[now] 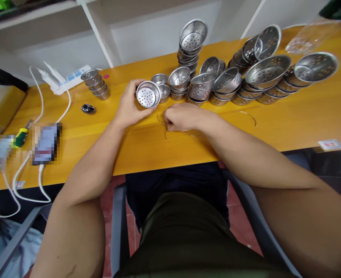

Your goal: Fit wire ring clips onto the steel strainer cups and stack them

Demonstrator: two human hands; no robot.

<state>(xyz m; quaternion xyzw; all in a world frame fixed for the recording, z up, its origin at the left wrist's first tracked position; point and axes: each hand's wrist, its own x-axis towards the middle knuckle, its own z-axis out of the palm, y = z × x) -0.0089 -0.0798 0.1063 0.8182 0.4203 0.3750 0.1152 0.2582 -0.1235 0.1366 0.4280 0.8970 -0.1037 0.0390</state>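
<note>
My left hand holds a small perforated metal cup, its open mouth turned toward me. To its right, my right hand is closed low over the table, with thin wire pieces around its fingers; what lies inside the fingers is too small to make out. Just behind the hands stand small stacked perforated cups and a taller stack. Another curved thin wire lies on the table right of my right hand.
More stacked metal cups lean across the right rear. At left are a small cup stack, a dark shiny object, a power strip, cables, phones and a screwdriver. Part of a person shows lower left.
</note>
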